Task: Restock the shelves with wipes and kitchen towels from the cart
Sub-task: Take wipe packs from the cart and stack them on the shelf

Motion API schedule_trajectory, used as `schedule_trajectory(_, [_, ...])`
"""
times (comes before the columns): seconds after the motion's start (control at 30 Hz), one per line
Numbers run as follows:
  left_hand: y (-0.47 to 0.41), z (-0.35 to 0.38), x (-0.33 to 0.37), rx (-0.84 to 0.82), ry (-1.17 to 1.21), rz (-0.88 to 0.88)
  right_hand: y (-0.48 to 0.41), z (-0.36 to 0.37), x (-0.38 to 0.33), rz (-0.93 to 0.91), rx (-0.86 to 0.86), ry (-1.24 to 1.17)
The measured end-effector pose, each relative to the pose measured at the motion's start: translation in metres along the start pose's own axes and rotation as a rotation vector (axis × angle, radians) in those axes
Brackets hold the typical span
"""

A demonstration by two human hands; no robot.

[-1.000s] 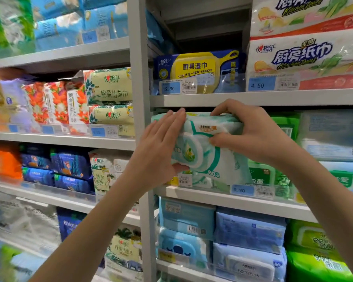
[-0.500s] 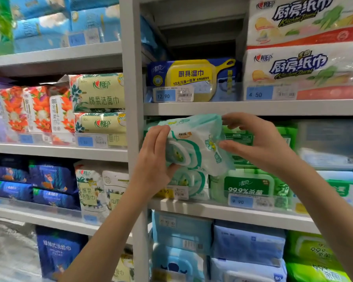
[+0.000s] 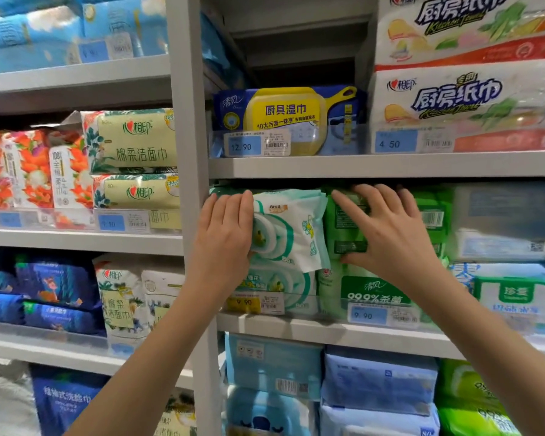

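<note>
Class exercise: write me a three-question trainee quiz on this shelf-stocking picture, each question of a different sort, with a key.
1. True or false: the white-and-teal wipes pack sits on top of another pack of the same kind.
2. The right hand presses on: A the green wipes pack; B the kitchen towels; C the yellow-lid pack.
3. Fill in: the price tag under the yellow-lid pack reads ____.

Key: 1 true; 2 A; 3 12.90. The left hand rests flat on the white-and-teal pack.

Wipes pack: soft glossy plastic film, crinkled. Shelf: matt grey painted metal, smooth. Kitchen towels: shiny clear plastic wrap.
</note>
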State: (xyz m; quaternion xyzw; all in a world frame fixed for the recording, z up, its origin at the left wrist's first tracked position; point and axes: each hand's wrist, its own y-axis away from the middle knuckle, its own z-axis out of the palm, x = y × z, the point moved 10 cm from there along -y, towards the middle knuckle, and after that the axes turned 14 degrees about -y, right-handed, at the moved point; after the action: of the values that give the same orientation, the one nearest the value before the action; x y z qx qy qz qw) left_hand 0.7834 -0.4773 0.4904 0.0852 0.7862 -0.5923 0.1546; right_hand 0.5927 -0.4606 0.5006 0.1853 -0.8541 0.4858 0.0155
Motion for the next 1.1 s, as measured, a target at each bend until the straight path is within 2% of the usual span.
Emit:
schedule_trajectory(0.6, [-0.016, 0.013, 0.012, -0.154, -0.193, -0.033, 0.015, -0.012, -0.003, -0.104, 0.157, 0.098])
schedule_trajectory(0.8, [-0.022, 0.015, 0.019, -0.225, -0.275, -0.016, 0.015, -0.02, -0.008, -0.107, 0.173, 0.083])
schedule_trajectory(0.97, [-0.026, 0.014, 0.018, -0.238, -0.314, 0.003, 0.015, 0.001, -0.04, -0.23, 0.095, 0.119])
schedule_trajectory(1.1, [-0.025, 0.01, 0.016, -0.218, -0.331, 0.032, 0.008, 0.013, -0.039, -0.154, 0.105, 0.131])
